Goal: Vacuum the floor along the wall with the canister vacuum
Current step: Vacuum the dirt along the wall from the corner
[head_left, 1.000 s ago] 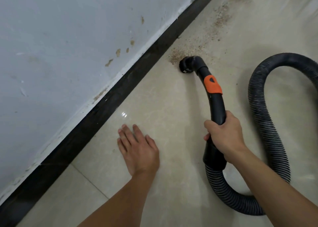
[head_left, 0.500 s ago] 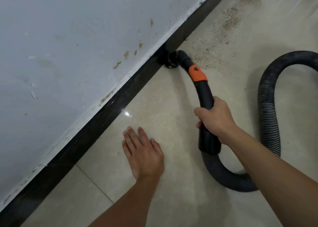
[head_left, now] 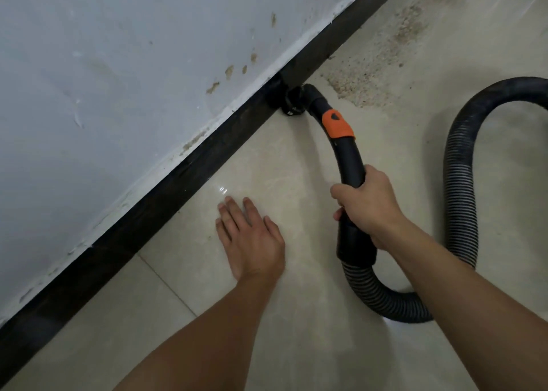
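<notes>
The right grip (head_left: 367, 206) wraps round the vacuum tube (head_left: 348, 159), which runs forward and left to its nozzle (head_left: 292, 104), touching the baseboard (head_left: 178, 189). The dust patch (head_left: 364, 85) lies just right of the nozzle. The left grip (head_left: 252, 233) rests flat on the floor (head_left: 311, 346).

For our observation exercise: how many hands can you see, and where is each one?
2. The left hand lies flat on the floor near the wall; the right hand holds the vacuum handle.

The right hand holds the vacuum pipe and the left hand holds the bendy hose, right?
No. The right hand holds the vacuum pipe, but the left hand lies flat on the floor, holding nothing, as the head view shows.
</notes>
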### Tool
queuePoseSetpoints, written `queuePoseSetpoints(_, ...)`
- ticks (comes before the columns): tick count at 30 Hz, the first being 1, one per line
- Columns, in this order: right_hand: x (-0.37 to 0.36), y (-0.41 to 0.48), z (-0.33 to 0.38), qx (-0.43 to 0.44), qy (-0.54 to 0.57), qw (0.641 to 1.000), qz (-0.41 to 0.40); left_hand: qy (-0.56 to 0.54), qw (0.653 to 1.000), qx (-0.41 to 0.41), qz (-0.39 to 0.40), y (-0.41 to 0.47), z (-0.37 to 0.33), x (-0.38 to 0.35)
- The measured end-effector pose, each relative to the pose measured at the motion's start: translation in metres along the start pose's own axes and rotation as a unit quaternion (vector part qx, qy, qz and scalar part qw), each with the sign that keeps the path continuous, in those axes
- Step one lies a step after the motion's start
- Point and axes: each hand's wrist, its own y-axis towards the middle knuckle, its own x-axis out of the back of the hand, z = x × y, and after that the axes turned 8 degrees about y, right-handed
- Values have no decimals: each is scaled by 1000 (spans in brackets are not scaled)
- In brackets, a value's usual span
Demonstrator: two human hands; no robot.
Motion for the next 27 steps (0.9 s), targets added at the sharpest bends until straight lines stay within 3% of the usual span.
queuePoseSetpoints(6, 24, -34, -25, -4, -13, 999, 35, -7, 1000, 3, -23, -3, -1, 1)
queuePoseSetpoints(9, 22, -42, -20, -16, 4, 999, 34, -53, 996, -67, -14, -13, 14, 10)
queuePoseSetpoints(12, -3, -59, -20, -19, 11, 998, 52, -85, 988, -126, -7, -47, 85, 25)
queuePoseSetpoints(17, -51, -125, -41, -28, 6, 999, 46, -64, 996, 58, -34, -161, 266, 46)
queuePoseSetpoints(20, -73, -170, -53, -24, -5, 998, 63, -48, 985, 164, -17, -216, 328, 43)
queuePoseSetpoints(27, -113, -270, -78, -7, -50, 993, 111, -30, 987, 157, -26, -249, 348, 25)
